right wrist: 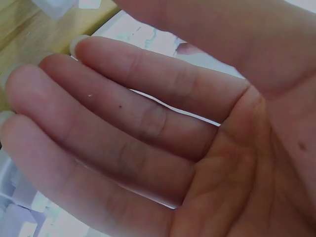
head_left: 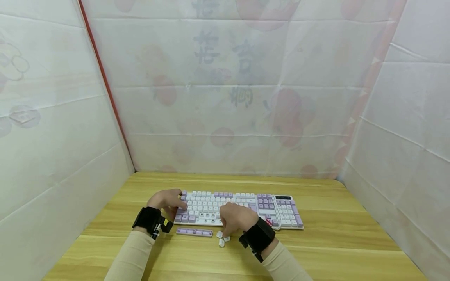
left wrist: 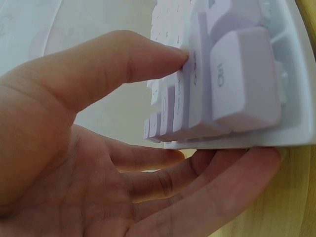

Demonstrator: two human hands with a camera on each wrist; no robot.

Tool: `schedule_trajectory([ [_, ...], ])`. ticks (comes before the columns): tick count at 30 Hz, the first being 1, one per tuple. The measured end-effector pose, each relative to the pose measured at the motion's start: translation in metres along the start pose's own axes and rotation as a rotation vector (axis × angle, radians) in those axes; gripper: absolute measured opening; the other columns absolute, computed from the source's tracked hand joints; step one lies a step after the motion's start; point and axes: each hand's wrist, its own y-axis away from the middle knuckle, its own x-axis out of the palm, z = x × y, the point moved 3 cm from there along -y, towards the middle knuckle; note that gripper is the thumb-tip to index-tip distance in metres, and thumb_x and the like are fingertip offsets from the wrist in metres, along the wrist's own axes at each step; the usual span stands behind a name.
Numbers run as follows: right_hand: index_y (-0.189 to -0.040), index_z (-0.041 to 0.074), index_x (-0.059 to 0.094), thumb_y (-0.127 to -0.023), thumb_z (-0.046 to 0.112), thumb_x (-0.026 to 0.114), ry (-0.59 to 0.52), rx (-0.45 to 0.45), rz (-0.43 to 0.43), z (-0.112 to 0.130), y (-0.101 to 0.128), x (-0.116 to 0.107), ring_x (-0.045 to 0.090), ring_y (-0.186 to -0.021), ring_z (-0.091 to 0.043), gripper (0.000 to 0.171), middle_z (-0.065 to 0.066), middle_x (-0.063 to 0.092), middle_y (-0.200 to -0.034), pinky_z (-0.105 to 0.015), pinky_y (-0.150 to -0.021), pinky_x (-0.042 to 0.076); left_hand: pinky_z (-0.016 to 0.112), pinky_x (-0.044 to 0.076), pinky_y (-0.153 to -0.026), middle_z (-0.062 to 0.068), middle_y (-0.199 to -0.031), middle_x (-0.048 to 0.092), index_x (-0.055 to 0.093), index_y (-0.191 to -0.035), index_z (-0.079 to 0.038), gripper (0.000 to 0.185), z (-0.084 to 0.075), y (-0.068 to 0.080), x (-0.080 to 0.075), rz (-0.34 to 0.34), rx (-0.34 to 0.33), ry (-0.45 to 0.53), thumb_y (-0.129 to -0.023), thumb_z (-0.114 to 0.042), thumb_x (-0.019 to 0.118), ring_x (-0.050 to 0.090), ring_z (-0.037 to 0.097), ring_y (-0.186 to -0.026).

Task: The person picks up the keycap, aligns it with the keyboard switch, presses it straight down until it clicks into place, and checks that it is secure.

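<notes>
A white and lilac keyboard (head_left: 242, 200) lies across the table. At its left end my left hand (head_left: 166, 201) grips it, thumb over the lilac keys (left wrist: 242, 79) and the other fingers against the side edge. In the lower rows, several sockets (head_left: 207, 215) show without caps. My right hand (head_left: 235, 216) reaches down in front of the keyboard, fingertips right by a few loose white keycaps (head_left: 221, 242). In the right wrist view its fingers (right wrist: 123, 108) are gently bent, with nothing showing between them. A long lilac spacebar keycap (head_left: 194, 232) lies just in front of the keyboard.
A bundled white cable (head_left: 277, 212) lies over the keyboard's right part, near a red tag (head_left: 268, 222). The wooden table (head_left: 327, 242) is enclosed by pale printed cloth walls (head_left: 225, 117) at the back and both sides.
</notes>
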Motion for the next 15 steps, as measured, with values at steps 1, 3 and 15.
schedule_trajectory([
  [1, -0.052, 0.018, 0.059, -0.071, 0.017, 0.083, -0.008, 0.004, 0.003, 0.0001, 0.0003, -0.0003, 0.038, -0.044, -0.005, 0.03, 0.01, 0.048, -0.049, -0.018, -0.041, 0.032, 0.038, 0.057, -0.071, 0.013, -0.102, 0.062, 0.032, -0.143, 0.003, 0.079, -0.0004, 0.0002, -0.0002, 0.0, 0.0, -0.002, -0.079, -0.022, 0.072, 0.064, 0.022, -0.084],
  [3, -0.052, 0.017, 0.059, -0.07, 0.016, 0.083, -0.021, 0.009, 0.007, 0.0, 0.0002, -0.0001, 0.039, -0.043, -0.005, 0.03, 0.009, 0.048, -0.048, -0.018, -0.04, 0.033, 0.038, 0.057, -0.071, 0.012, -0.102, 0.062, 0.031, -0.143, 0.003, 0.079, -0.0014, 0.0008, -0.0005, 0.0, -0.001, -0.004, -0.079, -0.022, 0.071, 0.064, 0.021, -0.084],
  [15, -0.052, 0.016, 0.061, -0.07, 0.016, 0.083, -0.057, 0.068, 0.033, 0.0001, 0.001, 0.0026, 0.048, -0.037, -0.009, 0.028, 0.003, 0.057, -0.048, -0.021, -0.035, 0.038, 0.04, 0.059, -0.065, 0.015, -0.098, 0.063, 0.031, -0.143, 0.003, 0.076, -0.0035, 0.0017, 0.0005, 0.015, -0.004, 0.02, -0.081, -0.02, 0.07, 0.066, 0.024, -0.08],
])
